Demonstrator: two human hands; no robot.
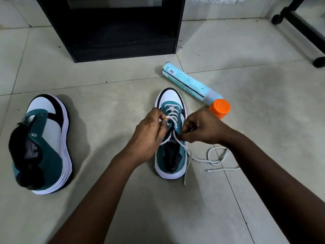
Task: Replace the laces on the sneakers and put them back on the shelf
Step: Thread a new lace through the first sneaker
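Hands (pixel 151 132) lace sneaker (pixel 171 152) on tiled floor (pixel 246 103).

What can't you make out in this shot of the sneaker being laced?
- Head view: upper eyelets of the teal-and-white sneaker being laced, covered by the left hand and right hand.
- Small print on the pale blue spray can with orange cap lying on the floor: too small to read.
- Tongue of the unlaced teal-and-white sneaker at left: blurred.
- Black shelf unit: its top is cut off by the upper edge.

Both hands (pixel 149 132) (pixel 202 129) pinch white lace (pixel 173 111) on teal sneaker (pixel 171 155).
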